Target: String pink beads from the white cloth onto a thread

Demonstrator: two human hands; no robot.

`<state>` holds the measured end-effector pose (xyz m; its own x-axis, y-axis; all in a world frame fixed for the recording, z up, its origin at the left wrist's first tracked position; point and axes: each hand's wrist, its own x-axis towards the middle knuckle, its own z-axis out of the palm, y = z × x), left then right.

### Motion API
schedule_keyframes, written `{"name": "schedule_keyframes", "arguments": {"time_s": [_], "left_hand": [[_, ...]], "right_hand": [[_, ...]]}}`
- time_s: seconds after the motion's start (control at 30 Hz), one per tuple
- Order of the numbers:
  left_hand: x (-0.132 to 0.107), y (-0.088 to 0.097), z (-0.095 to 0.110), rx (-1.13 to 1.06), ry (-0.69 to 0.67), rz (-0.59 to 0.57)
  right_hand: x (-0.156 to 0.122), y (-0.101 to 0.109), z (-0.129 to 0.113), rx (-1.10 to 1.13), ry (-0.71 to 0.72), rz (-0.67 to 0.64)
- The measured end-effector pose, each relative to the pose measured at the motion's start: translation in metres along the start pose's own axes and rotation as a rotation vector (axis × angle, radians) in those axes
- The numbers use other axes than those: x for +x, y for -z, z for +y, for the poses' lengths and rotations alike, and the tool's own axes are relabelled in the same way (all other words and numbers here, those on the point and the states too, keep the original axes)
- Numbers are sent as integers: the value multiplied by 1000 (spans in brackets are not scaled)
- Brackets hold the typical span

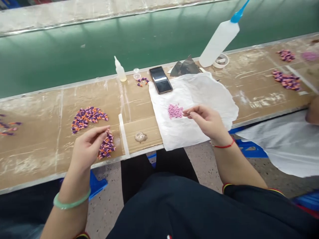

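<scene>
My left hand (87, 146) is pinched, thumb against fingers, over the edge of a small pile of purple, orange and pink pieces (107, 146). Whatever lies between its fingertips is too small to make out. Behind it spreads a larger curved heap of purple and orange pieces (86, 118). My right hand (205, 121) is also closed in a pinch, at the right edge of a patch of tiny pink pieces (175, 111) on a white cloth (199, 89). What it grips cannot be made out. Between my hands, a small clear glue-like blob (141, 136) sits on cardboard.
A phone (160, 79) lies at the cloth's back edge. Behind stand a small dropper bottle (120, 70) and a large white bottle (219, 43) with a blue nozzle, beside a tape roll (221, 61). More purple and pink piles (286, 80) lie far right, near another person's arm.
</scene>
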<state>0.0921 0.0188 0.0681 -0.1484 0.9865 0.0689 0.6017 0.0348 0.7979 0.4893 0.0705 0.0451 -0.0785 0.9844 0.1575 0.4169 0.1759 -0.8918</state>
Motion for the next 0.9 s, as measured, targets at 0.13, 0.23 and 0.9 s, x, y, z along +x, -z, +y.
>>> {"name": "schedule_keyframes", "arguments": {"time_s": [0.13,0.23,0.9], "left_hand": [[-20,-17,20,-199,75,-201],[-32,-31,27,-338,50,-262],[-69,-60,17,-725,185,-203]], "right_hand": [[9,-6,20,-336,182,-117],[13,-19,26,-473,291,-179],[10,-36,27,-556,306,-174]]}}
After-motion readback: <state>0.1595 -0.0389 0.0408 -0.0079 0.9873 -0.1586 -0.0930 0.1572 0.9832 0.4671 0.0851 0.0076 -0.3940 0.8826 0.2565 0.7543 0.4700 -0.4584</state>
